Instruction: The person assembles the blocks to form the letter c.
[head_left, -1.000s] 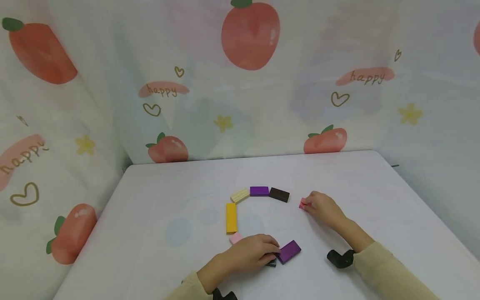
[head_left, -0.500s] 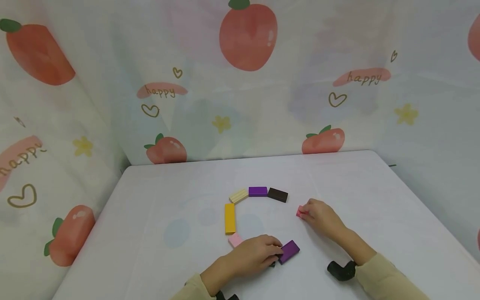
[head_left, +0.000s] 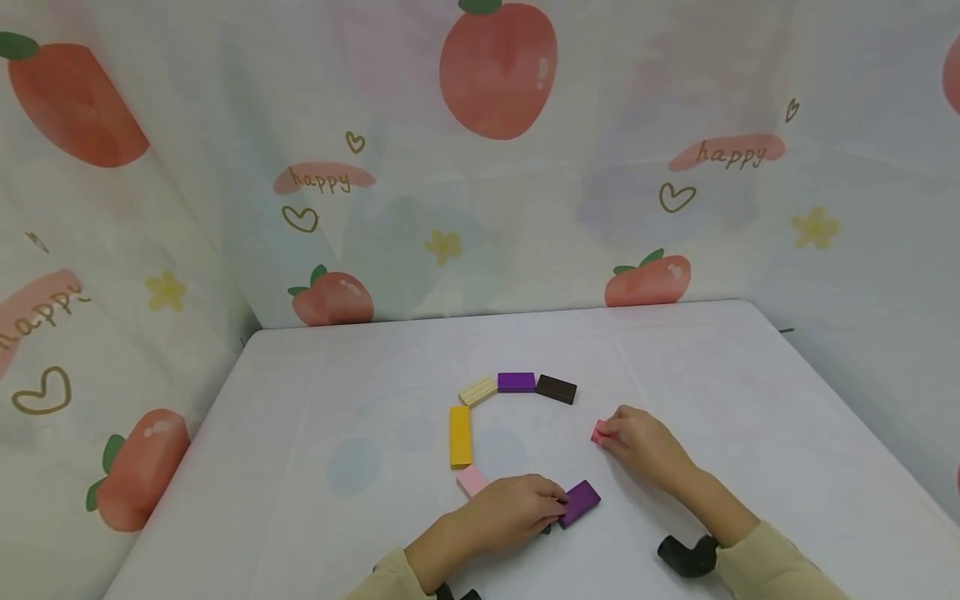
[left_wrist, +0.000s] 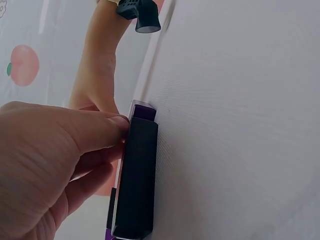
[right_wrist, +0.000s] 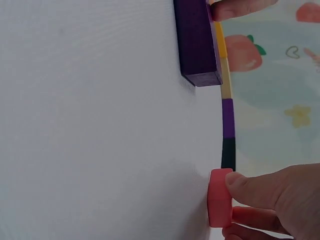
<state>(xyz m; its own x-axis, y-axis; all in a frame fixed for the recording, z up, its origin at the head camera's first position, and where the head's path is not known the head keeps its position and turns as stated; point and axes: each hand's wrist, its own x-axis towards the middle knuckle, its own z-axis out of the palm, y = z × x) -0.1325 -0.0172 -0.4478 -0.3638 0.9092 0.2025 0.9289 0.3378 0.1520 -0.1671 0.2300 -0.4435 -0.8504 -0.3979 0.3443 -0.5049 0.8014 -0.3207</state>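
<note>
My right hand (head_left: 647, 447) pinches a small pink block (right_wrist: 220, 199) between thumb and fingers, low over the white table, right of a curved row of blocks. My left hand (head_left: 510, 512) has curled fingers at the near end of the curve, its fingertips at the left end of a purple block (head_left: 580, 503). A black block (left_wrist: 137, 180) lies close before that purple one in the left wrist view, with the left thumb at its upper edge. In the head view the left hand hides most of this black block.
The row holds a light pink block (head_left: 472, 480), a yellow block (head_left: 461, 437), a cream block (head_left: 477, 391), another purple block (head_left: 517, 382) and a dark brown block (head_left: 557, 389). A patterned cloth (head_left: 525, 208) hangs behind the table (head_left: 337, 367).
My right hand has come nearer to me with the pink block. My left hand has shifted slightly right, covering more of the black block. The blocks in the far row stay put.
</note>
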